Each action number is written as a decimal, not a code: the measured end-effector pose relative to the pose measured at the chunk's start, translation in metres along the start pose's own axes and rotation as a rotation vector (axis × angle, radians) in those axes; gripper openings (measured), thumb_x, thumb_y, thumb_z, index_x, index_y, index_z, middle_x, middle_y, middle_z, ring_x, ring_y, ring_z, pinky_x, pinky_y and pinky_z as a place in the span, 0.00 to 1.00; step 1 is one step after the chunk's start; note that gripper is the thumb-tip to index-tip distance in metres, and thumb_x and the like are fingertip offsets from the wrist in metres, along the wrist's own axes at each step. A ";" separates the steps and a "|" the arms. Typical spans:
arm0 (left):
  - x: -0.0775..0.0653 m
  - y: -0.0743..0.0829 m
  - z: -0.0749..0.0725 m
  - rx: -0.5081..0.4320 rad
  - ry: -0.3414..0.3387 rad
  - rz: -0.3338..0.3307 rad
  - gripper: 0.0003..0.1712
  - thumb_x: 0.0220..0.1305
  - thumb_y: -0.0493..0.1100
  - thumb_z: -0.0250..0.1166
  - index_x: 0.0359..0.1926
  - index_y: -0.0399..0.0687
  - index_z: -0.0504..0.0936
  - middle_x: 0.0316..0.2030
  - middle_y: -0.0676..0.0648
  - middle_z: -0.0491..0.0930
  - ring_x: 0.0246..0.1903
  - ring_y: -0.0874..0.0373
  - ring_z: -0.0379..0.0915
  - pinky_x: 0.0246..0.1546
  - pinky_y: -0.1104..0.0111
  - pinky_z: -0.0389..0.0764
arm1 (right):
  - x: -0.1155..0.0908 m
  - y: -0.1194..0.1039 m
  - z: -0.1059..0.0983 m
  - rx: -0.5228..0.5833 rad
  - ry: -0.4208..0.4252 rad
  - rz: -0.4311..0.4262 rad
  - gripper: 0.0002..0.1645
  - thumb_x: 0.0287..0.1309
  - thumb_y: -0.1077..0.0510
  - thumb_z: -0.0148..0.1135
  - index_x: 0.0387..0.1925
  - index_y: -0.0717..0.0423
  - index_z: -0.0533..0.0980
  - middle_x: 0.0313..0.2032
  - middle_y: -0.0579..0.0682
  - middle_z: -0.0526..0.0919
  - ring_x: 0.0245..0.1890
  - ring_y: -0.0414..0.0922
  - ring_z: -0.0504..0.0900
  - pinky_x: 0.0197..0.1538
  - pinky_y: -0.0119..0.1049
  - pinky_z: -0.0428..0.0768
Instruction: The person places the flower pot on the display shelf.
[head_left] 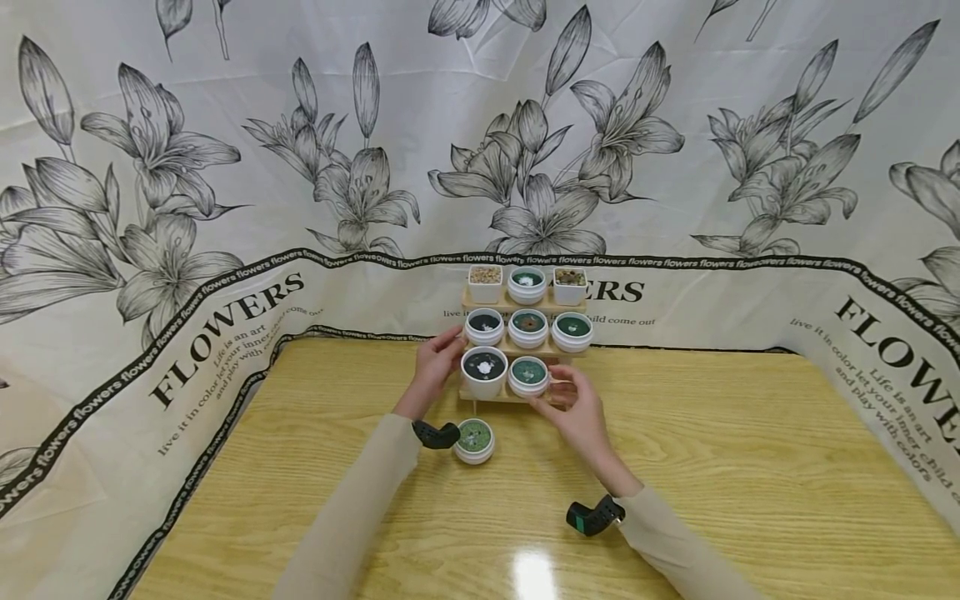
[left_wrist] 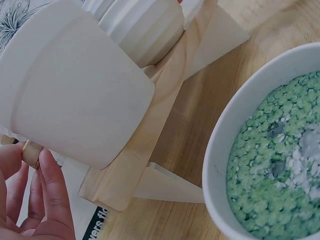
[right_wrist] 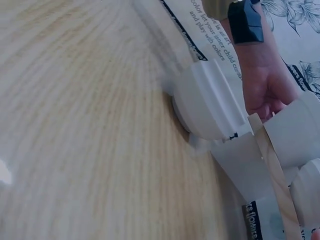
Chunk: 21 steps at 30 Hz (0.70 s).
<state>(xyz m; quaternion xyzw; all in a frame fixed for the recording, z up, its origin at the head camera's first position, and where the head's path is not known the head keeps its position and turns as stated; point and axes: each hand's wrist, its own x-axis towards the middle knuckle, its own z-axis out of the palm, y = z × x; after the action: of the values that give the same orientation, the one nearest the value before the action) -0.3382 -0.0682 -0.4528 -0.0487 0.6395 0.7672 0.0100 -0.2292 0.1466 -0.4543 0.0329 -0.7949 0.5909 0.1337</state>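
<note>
A three-tier wooden stand [head_left: 495, 397] holds several white pots at the back of the table. My left hand [head_left: 438, 367] is at its left side; in the left wrist view the thumb and fingers pinch a wooden tier end [left_wrist: 32, 153] behind a smooth white pot [left_wrist: 82, 90]. On the bottom tier, a ribbed white pot [head_left: 528, 377] with a green top sits beside that smooth pot. My right hand [head_left: 579, 410] grips the ribbed pot, thumb at the front and fingers on the right side. Only a fingertip [right_wrist: 316, 235] shows in the right wrist view.
A loose white pot [head_left: 474, 442] with green, bead-like contents and white bits stands on the wooden table [head_left: 712, 467], just in front of the stand. Behind the stand hangs a white flower-print cloth [head_left: 420, 208]. The upper tiers carry round pots and two square pots [head_left: 485, 290].
</note>
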 end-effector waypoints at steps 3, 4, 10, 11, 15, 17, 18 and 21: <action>0.000 -0.001 -0.001 0.003 -0.003 0.009 0.21 0.65 0.36 0.61 0.59 0.40 0.77 0.34 0.52 0.77 0.26 0.67 0.75 0.29 0.77 0.79 | -0.006 -0.001 0.002 -0.014 0.006 -0.026 0.33 0.46 0.67 0.74 0.55 0.64 0.71 0.54 0.60 0.74 0.50 0.57 0.78 0.53 0.43 0.82; 0.000 -0.001 -0.001 0.002 -0.006 0.012 0.21 0.65 0.36 0.61 0.59 0.39 0.77 0.33 0.52 0.77 0.26 0.67 0.75 0.29 0.77 0.79 | -0.007 -0.001 0.003 -0.015 0.008 -0.037 0.33 0.46 0.67 0.74 0.55 0.64 0.71 0.54 0.61 0.74 0.50 0.57 0.77 0.53 0.42 0.81; -0.001 -0.001 0.000 -0.010 -0.007 0.018 0.21 0.65 0.35 0.61 0.59 0.39 0.77 0.33 0.52 0.77 0.25 0.67 0.75 0.28 0.78 0.79 | -0.015 0.000 0.006 -0.022 0.033 -0.056 0.33 0.43 0.69 0.74 0.54 0.65 0.72 0.53 0.59 0.75 0.49 0.55 0.76 0.50 0.34 0.80; -0.001 -0.001 0.000 -0.011 -0.005 0.018 0.21 0.65 0.35 0.61 0.59 0.40 0.77 0.33 0.52 0.77 0.25 0.67 0.75 0.28 0.78 0.79 | -0.016 0.001 0.007 -0.025 0.037 -0.057 0.33 0.43 0.69 0.75 0.53 0.65 0.72 0.53 0.59 0.76 0.49 0.55 0.76 0.49 0.34 0.81; -0.002 0.000 0.000 -0.004 0.002 0.016 0.21 0.65 0.36 0.61 0.59 0.40 0.77 0.35 0.51 0.78 0.26 0.67 0.75 0.27 0.79 0.79 | -0.021 0.000 0.011 -0.026 0.037 -0.054 0.32 0.42 0.70 0.74 0.53 0.66 0.72 0.52 0.60 0.76 0.48 0.55 0.76 0.50 0.41 0.81; -0.002 0.000 0.000 0.000 0.003 0.014 0.21 0.65 0.36 0.61 0.59 0.40 0.77 0.35 0.51 0.78 0.26 0.67 0.75 0.28 0.79 0.79 | -0.026 -0.010 0.012 -0.032 0.031 -0.073 0.32 0.42 0.71 0.74 0.52 0.68 0.72 0.51 0.62 0.77 0.46 0.50 0.76 0.50 0.42 0.82; -0.002 0.000 0.000 -0.001 0.003 0.012 0.21 0.65 0.36 0.61 0.59 0.40 0.77 0.35 0.51 0.78 0.26 0.67 0.75 0.28 0.79 0.79 | -0.029 -0.015 0.012 -0.034 0.027 -0.077 0.31 0.42 0.71 0.73 0.52 0.69 0.72 0.51 0.62 0.77 0.45 0.47 0.76 0.49 0.43 0.82; -0.002 0.000 0.000 -0.005 0.001 0.010 0.21 0.65 0.36 0.61 0.59 0.41 0.77 0.35 0.51 0.78 0.26 0.67 0.75 0.28 0.78 0.79 | -0.037 -0.031 0.014 -0.044 0.019 -0.088 0.31 0.42 0.73 0.73 0.51 0.71 0.72 0.49 0.64 0.77 0.42 0.43 0.76 0.48 0.45 0.82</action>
<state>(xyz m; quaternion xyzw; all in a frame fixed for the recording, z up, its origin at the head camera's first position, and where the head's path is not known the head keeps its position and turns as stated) -0.3359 -0.0679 -0.4525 -0.0460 0.6377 0.7689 0.0056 -0.1894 0.1203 -0.4389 0.0595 -0.8041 0.5672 0.1677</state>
